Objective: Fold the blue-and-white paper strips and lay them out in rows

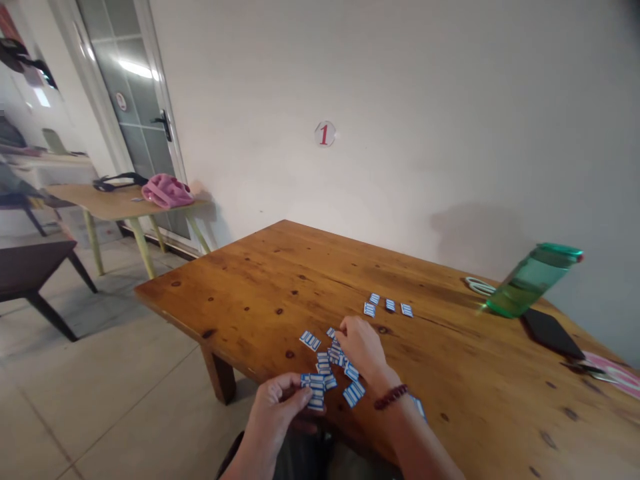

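Observation:
Between the thumb and fingers of my left hand (281, 403) are blue-and-white printed cards (315, 392), held at the near table edge. My right hand (364, 343), with a dark red bead bracelet at its wrist, reaches over a loose pile of similar small cards (336, 353). Its fingers curl down, and one small card (331, 333) lies right at the fingertips. What they grip, if anything, is hidden. A striped card (310, 341) lies left of the pile, and another card (354, 394) is nearer to me. Farther back are several separate cards (390, 305).
On the wooden table (250, 280), a green bottle (535, 280) leans at the right, beside a white cable (479, 287) and a dark flat case (553, 333). Scissors (587, 368) rest by a pink sheet (617, 375). A wall stands behind the table.

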`<state>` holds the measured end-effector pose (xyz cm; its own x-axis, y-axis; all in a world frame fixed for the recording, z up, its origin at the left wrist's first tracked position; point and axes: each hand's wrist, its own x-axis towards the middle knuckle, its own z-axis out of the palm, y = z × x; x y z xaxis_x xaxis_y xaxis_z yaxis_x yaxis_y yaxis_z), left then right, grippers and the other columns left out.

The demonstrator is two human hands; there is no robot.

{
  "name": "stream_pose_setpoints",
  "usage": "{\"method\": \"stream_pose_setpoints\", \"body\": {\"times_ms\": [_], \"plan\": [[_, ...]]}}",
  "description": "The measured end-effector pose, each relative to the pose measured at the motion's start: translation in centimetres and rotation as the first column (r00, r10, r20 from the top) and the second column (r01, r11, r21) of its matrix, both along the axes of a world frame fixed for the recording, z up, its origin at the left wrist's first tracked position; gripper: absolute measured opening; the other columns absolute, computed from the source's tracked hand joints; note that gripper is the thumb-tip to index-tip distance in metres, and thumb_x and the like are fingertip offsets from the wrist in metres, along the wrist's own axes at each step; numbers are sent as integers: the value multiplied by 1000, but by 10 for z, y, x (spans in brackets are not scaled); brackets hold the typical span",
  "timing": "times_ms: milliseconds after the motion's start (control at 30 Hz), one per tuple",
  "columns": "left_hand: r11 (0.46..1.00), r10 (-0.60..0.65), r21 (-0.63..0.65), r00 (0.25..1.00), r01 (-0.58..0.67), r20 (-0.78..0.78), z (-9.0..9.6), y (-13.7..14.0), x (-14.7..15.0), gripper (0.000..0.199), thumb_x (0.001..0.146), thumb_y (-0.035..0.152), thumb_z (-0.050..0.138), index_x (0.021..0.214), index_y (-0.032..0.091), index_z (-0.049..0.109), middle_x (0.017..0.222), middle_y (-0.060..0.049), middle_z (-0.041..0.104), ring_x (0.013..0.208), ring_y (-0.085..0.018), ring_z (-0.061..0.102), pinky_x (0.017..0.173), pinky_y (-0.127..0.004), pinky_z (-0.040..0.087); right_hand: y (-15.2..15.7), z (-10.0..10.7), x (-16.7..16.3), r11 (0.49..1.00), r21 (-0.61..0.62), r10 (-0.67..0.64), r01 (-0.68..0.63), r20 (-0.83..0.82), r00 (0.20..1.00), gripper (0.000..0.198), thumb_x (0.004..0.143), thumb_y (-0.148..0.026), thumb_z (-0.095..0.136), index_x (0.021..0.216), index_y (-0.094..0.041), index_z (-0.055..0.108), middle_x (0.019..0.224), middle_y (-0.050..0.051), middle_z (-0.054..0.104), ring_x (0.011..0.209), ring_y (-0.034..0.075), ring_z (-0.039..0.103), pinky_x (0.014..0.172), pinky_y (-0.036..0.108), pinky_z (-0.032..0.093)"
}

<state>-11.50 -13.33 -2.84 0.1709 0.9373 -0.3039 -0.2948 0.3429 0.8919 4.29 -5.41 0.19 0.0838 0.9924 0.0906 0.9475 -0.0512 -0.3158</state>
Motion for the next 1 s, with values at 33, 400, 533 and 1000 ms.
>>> {"method": "stream_pose_setpoints", "body": {"times_ms": [33,400,533,1000], "plan": [[1000,-2,0,1000,2,3,0,0,0,35,51,43,75,67,14,63,61,-3,67,61,-20,64,49,-26,49,2,1,-2,1000,-19,2,-1,30,1000,12,77,-18,52,79,-15,63,91,12,65,88,23,59,67,28,39],[1000,-3,-23,999,4,42,2,-3,-2,31,53,39,75,67,14,63,58,0,65,57,-18,63,49,-25,49,7,8,-10,990,-135,59,-38,157,986,20,81,-14,44,91,-13,62,98,13,65,93,25,59,69,32,40],[1000,-6,-14,999,7,50,3,-3,-3,30,54,38,75,67,14,63,59,-1,66,57,-18,63,49,-25,49,7,7,-11,989,-142,62,-38,165,984,21,81,-13,44,91,-12,63,97,15,65,93,26,60,67,33,40],[999,35,-8,999,-35,33,4,2,-3,38,49,44,77,68,14,62,61,-2,67,59,-20,65,48,-25,49,9,-2,-7,990,99,99,-99,12,995,22,74,1,42,81,-12,58,85,14,65,83,24,60,67,32,41]]}}
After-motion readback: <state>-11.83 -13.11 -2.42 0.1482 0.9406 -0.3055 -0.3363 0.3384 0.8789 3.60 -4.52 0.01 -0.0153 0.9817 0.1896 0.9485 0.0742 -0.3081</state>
